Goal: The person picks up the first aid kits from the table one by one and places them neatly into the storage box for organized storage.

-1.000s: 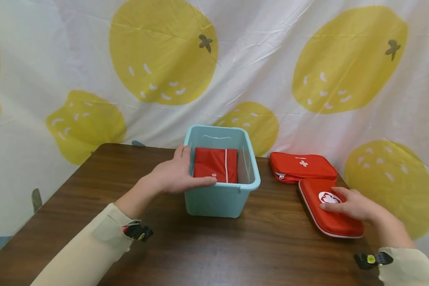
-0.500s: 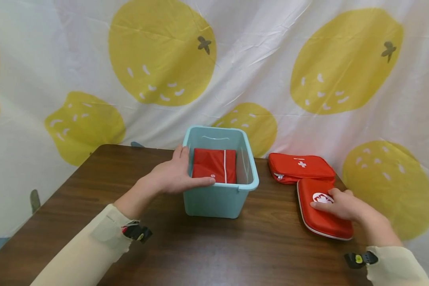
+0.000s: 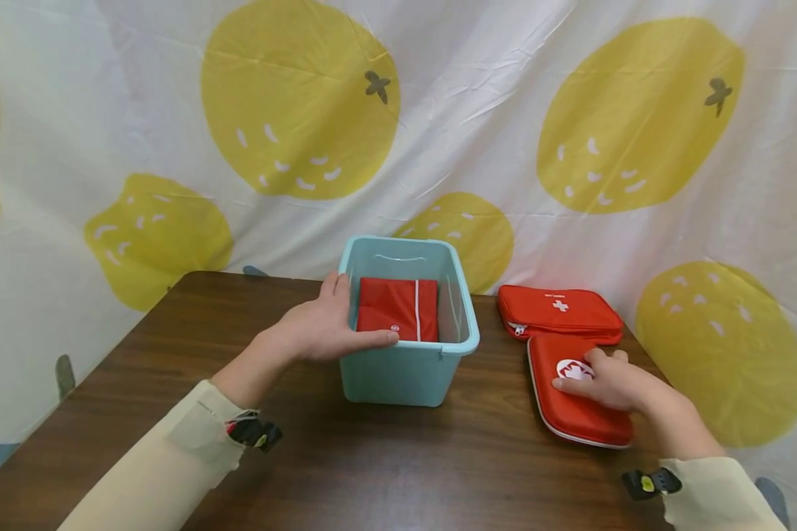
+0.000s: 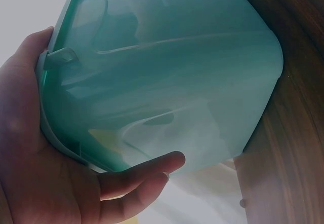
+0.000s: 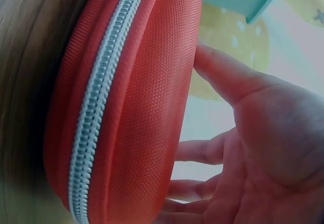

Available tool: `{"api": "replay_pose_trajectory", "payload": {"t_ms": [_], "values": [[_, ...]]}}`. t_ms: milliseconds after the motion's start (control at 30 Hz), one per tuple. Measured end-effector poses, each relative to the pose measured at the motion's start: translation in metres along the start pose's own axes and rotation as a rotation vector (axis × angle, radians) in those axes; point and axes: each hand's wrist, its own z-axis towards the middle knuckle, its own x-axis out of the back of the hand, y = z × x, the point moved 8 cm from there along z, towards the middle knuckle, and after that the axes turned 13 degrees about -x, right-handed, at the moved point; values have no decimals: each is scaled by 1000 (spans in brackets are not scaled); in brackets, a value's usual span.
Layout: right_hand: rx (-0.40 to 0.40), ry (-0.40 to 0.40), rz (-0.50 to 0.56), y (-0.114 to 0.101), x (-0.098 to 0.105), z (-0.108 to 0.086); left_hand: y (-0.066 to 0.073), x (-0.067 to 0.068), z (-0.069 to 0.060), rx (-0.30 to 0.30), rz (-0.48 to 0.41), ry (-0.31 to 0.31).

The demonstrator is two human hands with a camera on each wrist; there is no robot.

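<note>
My left hand point(image 3: 319, 324) holds the near-left corner of a light blue plastic bin point(image 3: 398, 376), the thumb along the near rim. In the left wrist view, fingers point(image 4: 147, 176) lie against the bin's outer wall. Inside the bin is a folded red pouch point(image 3: 388, 302) with a white stripe. My right hand point(image 3: 618, 380) rests on a red hard-shell zip case point(image 3: 581, 417) with a round white emblem, fingertips pressing its top. The right wrist view shows the case's silver zipper point(image 5: 96, 102) close up, with the palm apart from the shell. The case's underside is hidden.
Behind the case lies a red first-aid pouch point(image 3: 558, 310) with a white cross, near the back-right edge of the brown wooden table point(image 3: 398, 472). A white curtain point(image 3: 465, 118) with yellow lemons hangs just behind the table.
My right hand has slid the red zip case left, toward the bin, uncovering table at its right. The left hand and the bin have stayed in place.
</note>
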Motion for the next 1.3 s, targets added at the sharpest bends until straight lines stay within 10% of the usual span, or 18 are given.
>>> {"api": "replay_pose_trajectory", "payload": {"t_ms": [933, 1300], "values": [[49, -9, -28, -58, -13, -6, -1, 3, -2, 9, 3, 1], [-22, -90, 118, -29, -1, -1, 3, -3, -2, 8, 18, -4]]}}
